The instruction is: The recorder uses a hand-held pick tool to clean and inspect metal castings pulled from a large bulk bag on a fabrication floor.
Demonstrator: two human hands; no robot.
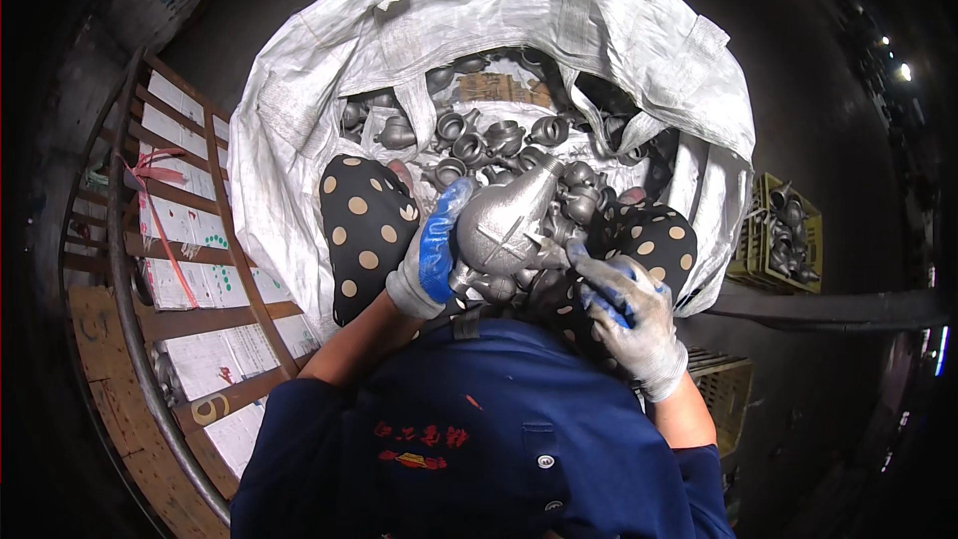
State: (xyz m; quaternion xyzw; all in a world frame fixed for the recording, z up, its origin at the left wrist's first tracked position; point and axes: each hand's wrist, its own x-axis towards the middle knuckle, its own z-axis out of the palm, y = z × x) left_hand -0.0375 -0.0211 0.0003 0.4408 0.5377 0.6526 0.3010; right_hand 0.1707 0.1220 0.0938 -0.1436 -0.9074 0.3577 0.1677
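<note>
My left hand (pixel 436 252), in a blue-coated glove with a grey cuff, grips a big grey pear-shaped metal casting (pixel 504 223) by its left side. The casting is tilted, its narrow neck towards the upper right, and raised ridges cross on its rounded body. My right hand (pixel 631 314), in a worn whitish glove with blue on the palm, is just right of the casting. Its fingers are curled, the index finger reaching towards a pointed piece at the casting's lower right edge. What lies inside those fingers is hidden. Smaller grey metal castings (pixel 504 137) lie in a heap beyond.
A large white woven sack (pixel 299 70) surrounds the heap and my legs in dotted trousers (pixel 364 225). A rusty metal rack (pixel 244 269) with white sheets stands at left. At right are a yellow crate (pixel 813 269) holding castings and another crate (pixel 733 389) beside my right arm.
</note>
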